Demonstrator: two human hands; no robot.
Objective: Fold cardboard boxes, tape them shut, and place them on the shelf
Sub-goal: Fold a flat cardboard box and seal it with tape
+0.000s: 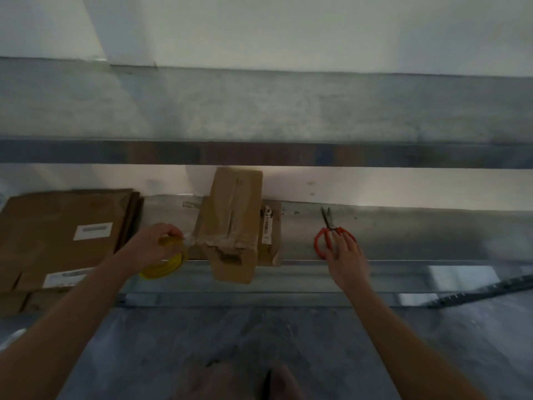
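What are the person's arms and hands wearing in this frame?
Nothing visible. The left hand and right hand are bare: no gloves, and no rings or watch can be made out. The left forearm and right forearm are uncovered to the frame edge; no sleeves show.

Dim, grey, low-contrast view, soft throughout. A warm bright patch glows on the white wall [389, 189] beneath the upper metal shelf [259, 111]. Motion blur smears the right hand [346, 261]. Shelf edges bow toward the frame's sides, and pale glare lies on the lower shelf rail [460, 277]
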